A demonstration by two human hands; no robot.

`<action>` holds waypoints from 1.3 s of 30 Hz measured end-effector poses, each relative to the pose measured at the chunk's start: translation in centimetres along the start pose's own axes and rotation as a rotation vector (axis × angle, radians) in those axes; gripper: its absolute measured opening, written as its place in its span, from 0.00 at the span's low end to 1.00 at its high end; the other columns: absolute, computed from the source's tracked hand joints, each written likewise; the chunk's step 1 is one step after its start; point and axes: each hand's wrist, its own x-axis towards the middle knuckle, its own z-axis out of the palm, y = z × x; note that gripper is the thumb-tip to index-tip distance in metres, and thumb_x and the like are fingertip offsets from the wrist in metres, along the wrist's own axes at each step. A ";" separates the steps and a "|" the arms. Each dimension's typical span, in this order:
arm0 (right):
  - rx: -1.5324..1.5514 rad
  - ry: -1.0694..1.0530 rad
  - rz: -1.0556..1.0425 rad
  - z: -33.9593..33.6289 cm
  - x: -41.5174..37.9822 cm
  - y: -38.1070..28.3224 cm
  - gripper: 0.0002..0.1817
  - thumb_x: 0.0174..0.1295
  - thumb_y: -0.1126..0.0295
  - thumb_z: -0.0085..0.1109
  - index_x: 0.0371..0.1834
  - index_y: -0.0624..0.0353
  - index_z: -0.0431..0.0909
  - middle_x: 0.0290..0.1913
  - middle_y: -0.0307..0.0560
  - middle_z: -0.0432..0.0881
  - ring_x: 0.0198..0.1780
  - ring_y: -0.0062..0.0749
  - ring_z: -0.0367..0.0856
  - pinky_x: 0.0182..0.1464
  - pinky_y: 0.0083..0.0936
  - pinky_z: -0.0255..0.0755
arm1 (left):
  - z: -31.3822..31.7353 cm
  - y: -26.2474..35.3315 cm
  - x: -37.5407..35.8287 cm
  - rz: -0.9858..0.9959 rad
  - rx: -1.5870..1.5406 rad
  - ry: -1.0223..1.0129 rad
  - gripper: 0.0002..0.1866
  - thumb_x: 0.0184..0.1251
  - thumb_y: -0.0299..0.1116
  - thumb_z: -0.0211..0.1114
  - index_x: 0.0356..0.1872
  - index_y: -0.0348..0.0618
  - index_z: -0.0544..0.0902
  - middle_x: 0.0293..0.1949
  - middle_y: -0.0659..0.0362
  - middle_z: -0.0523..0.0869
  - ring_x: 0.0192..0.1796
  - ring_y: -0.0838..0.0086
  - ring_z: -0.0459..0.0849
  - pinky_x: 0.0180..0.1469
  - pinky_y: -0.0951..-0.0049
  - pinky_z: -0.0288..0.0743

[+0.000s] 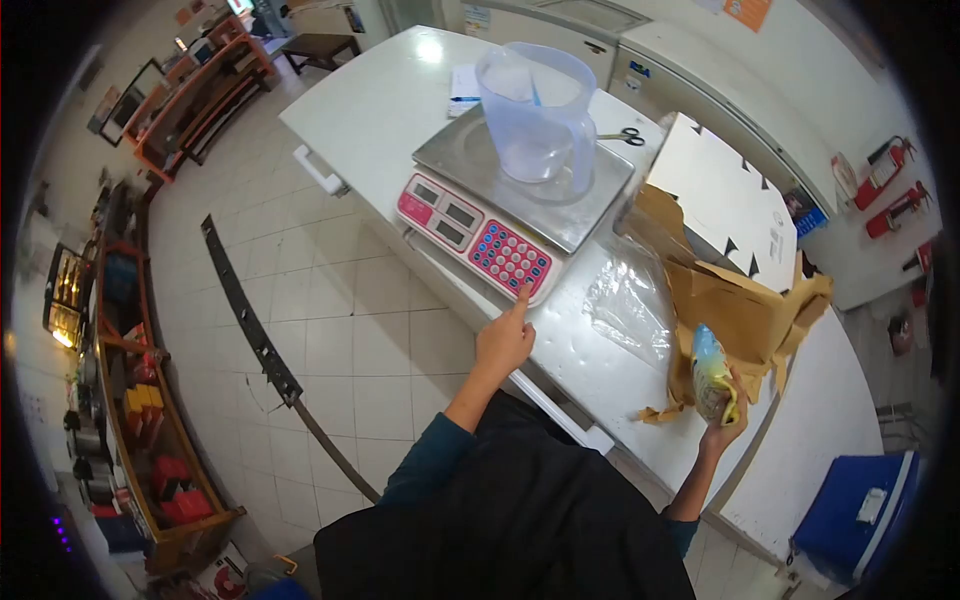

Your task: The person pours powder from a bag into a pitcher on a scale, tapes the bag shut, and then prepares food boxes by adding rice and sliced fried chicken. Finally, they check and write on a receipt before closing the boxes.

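My left hand (506, 342) reaches to a pink and white electronic weighing scale (470, 232). Its index finger is stretched out onto the lower right of the keypad, while the other fingers curl in with nothing seen in them. A clear, bluish plastic jug (532, 125) stands upright on the scale's metal plate (455, 150). My right hand (727, 425) is closed round a blue and yellow printed packet (711, 370), held above the right side of the white table (350, 80). The scale's displays are too small to read.
Torn brown cardboard (725, 310) and a white box (720, 200) lie right of the scale, with clear plastic wrap (628, 305) beside them. Scissors (628, 137) and paper (464, 82) lie behind. A blue cooler box (855, 510) stands at the lower right.
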 end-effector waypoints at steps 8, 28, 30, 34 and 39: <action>0.884 -0.120 0.470 2.9 -2.0 -5.8 0.21 0.62 0.55 0.44 0.48 0.62 0.68 0.54 0.54 0.69 0.57 0.38 0.67 0.59 0.34 0.60 | -0.7 3.6 -0.5 0.445 -0.640 -0.318 0.35 0.50 0.37 0.66 0.61 0.48 0.62 0.48 0.56 0.74 0.48 0.69 0.75 0.43 0.69 0.69; -0.527 -0.423 -0.491 15.5 -9.8 -5.2 0.21 0.46 0.72 0.54 0.47 0.47 0.74 0.57 0.49 0.61 0.59 0.49 0.56 0.57 0.41 0.57 | 1.5 -0.8 -1.0 -0.211 -0.934 -0.582 0.30 0.57 0.38 0.62 0.59 0.43 0.60 0.61 0.51 0.55 0.61 0.63 0.62 0.54 0.67 0.65; -0.491 -0.283 -0.286 15.4 -11.1 -4.3 0.26 0.44 0.74 0.58 0.51 0.51 0.70 0.56 0.52 0.60 0.57 0.49 0.58 0.58 0.39 0.56 | 1.5 -1.2 -1.0 0.197 -0.628 -0.381 0.32 0.53 0.35 0.64 0.58 0.41 0.61 0.62 0.47 0.54 0.62 0.57 0.60 0.57 0.64 0.61; -0.230 -0.052 0.129 14.4 -12.6 -3.7 0.33 0.44 0.77 0.60 0.57 0.56 0.60 0.51 0.55 0.59 0.52 0.46 0.62 0.54 0.36 0.62 | 0.4 1.5 -0.4 0.735 -0.138 -0.253 0.25 0.50 0.36 0.64 0.52 0.48 0.70 0.60 0.46 0.59 0.63 0.47 0.55 0.60 0.53 0.52; 0.839 0.010 0.893 12.9 -11.8 -4.6 0.33 0.55 0.78 0.53 0.62 0.55 0.49 0.54 0.52 0.60 0.52 0.34 0.66 0.50 0.26 0.69 | 1.8 4.5 0.9 0.999 0.071 -0.356 0.23 0.46 0.40 0.64 0.48 0.56 0.75 0.59 0.49 0.62 0.62 0.44 0.54 0.60 0.49 0.51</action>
